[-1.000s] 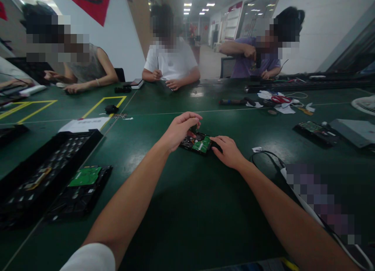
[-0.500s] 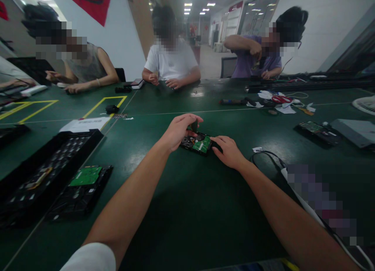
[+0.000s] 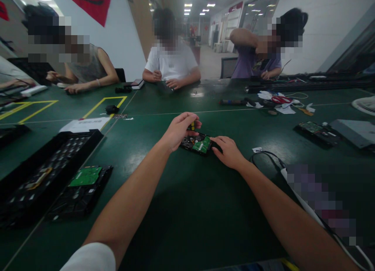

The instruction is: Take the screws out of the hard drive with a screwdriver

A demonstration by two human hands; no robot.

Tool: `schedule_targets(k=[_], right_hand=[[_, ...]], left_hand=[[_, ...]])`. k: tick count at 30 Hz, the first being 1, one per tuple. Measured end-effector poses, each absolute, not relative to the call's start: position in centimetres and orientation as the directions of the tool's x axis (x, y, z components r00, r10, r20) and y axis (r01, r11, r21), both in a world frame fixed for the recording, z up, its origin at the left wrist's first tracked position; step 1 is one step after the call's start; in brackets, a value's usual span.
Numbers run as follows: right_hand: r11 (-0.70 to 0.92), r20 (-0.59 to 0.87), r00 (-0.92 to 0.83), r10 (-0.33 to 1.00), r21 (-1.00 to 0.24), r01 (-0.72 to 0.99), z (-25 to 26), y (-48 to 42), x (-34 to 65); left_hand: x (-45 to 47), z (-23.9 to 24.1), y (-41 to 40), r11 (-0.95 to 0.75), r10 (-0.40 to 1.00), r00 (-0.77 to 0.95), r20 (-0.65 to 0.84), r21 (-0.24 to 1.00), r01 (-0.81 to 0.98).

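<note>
A hard drive [image 3: 197, 143] lies on the green table with its green circuit board facing up. Over its left part, my left hand [image 3: 182, 131] is closed round the black-and-yellow handle of a screwdriver [image 3: 192, 125]; the shaft and tip are hidden by the fingers. From the other side, my right hand [image 3: 227, 150] grips the drive's right edge, index finger at the top corner and thumb lower along the side.
Left of my arm lie another hard drive [image 3: 83, 189] and a long black tray [image 3: 49, 165]. To the right are a third drive [image 3: 316, 132], a grey box [image 3: 356, 132] and a white power strip [image 3: 304, 200] with a cable. Three people sit across the table.
The screwdriver handle has turned in my left fingers, so yellow marks now show where it looked dark. My left hand has shifted slightly; the right hand and drive stay in place.
</note>
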State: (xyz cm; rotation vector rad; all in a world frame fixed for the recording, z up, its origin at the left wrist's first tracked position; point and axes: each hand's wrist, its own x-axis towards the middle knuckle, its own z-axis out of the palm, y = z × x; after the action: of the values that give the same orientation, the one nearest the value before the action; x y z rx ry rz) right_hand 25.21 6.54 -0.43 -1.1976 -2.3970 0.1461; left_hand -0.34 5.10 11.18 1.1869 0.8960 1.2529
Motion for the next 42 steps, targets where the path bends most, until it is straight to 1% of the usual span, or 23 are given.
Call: schedule_targets(k=[5, 8, 11, 17, 24, 27, 30, 32, 38, 42], right_hand=[[0.618, 0.352, -0.52, 0.778, -0.283, 0.734, -0.42, 6.56, 25.12], [0.618, 0.359, -0.516, 0.777, -0.283, 0.733, -0.39, 6.57, 25.02], [0.622, 0.363, -0.518, 0.775, -0.286, 0.729, -0.3, 6.52, 24.95], [0.616, 0.361, -0.512, 0.779, -0.294, 0.731, -0.12, 6.4, 24.95], [0.61, 0.345, -0.515, 0.785, -0.283, 0.74, -0.04, 6.33, 24.97], [0.612, 0.347, -0.515, 0.784, -0.284, 0.738, -0.09, 6.33, 25.01], [0.607, 0.339, -0.514, 0.788, -0.289, 0.74, -0.15, 6.36, 25.07], [0.608, 0.336, -0.517, 0.787, -0.289, 0.739, -0.16, 6.38, 25.1], [0.615, 0.347, -0.52, 0.781, -0.283, 0.736, -0.19, 6.42, 25.05], [0.616, 0.346, -0.521, 0.78, -0.282, 0.735, -0.18, 6.4, 25.03]], left_hand=[[-0.49, 11.14, 5.06, -0.151, 0.975, 0.146, 0.167, 0.982, -0.116], [-0.67, 11.24, 5.02, -0.166, 0.977, 0.128, 0.172, 0.984, -0.058], [-0.74, 11.4, 4.95, -0.168, 0.975, 0.137, 0.172, 0.985, -0.043], [-0.66, 11.32, 4.96, -0.12, 0.966, 0.216, 0.145, 0.985, -0.125], [-0.71, 11.26, 4.98, -0.051, 0.974, 0.205, 0.097, 0.975, -0.218], [-0.7, 11.45, 4.9, -0.079, 0.971, 0.205, 0.12, 0.976, -0.201], [-0.75, 11.51, 4.92, -0.143, 0.97, 0.174, 0.168, 0.979, -0.148], [-0.81, 11.5, 4.98, -0.156, 0.972, 0.157, 0.176, 0.979, -0.133], [-0.8, 11.42, 5.12, -0.089, 0.974, 0.184, 0.135, 0.967, -0.24], [-0.64, 11.39, 5.06, -0.095, 0.972, 0.183, 0.144, 0.963, -0.253]])
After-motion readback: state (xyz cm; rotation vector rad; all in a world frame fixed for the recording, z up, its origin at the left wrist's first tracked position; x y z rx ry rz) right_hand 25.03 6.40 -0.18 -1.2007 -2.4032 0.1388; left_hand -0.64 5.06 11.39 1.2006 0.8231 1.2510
